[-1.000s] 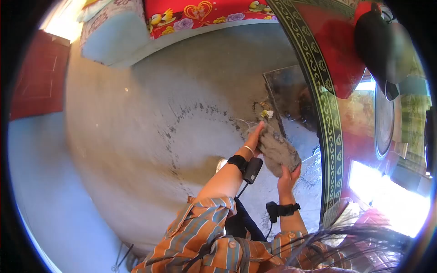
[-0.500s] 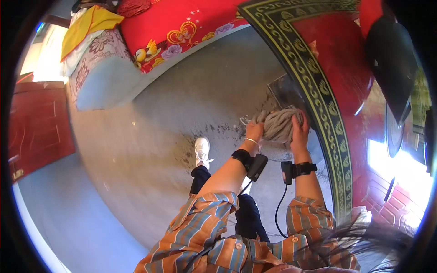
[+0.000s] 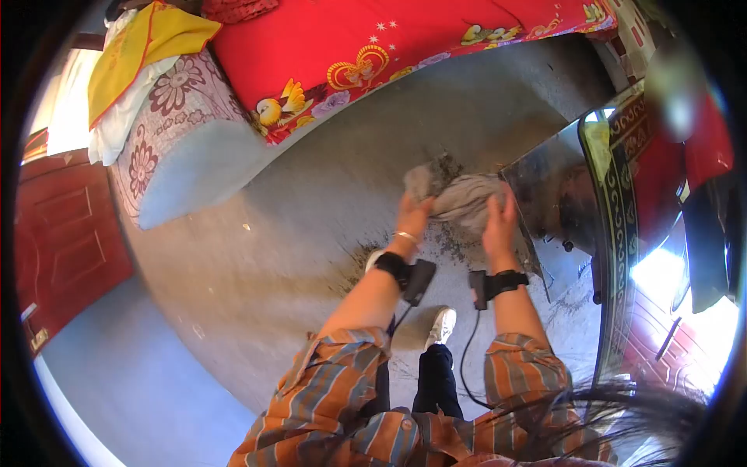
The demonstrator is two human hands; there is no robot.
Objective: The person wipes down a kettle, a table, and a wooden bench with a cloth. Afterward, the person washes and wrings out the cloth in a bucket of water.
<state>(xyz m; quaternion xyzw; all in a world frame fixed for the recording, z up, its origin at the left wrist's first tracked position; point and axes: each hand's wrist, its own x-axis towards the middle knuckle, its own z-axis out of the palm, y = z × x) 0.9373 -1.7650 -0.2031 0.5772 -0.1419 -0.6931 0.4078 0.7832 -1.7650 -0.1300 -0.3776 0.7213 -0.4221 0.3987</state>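
Observation:
A bundle of grey-beige yarn (image 3: 465,204) is held between my two hands, above the concrete floor. My left hand (image 3: 415,216) closes on its left part, and a looser tuft sticks out past those fingers. On the right end, my right hand (image 3: 499,226) presses with thumb and fingers from the side. The bundle looks stretched and blurred by motion. Each wrist carries a black strap with a small cabled box.
A bed with a red flowered cover (image 3: 311,47) stands ahead. To the right is a table with a green-and-black patterned border (image 3: 620,226). A red door (image 3: 70,226) is at the left. Dark debris (image 3: 366,253) lies on the floor near a white shoe (image 3: 441,327).
The yarn bundle has moved left, away from the table, and is more drawn out between my hands, which are farther apart. My view has shifted right, and my feet have stepped.

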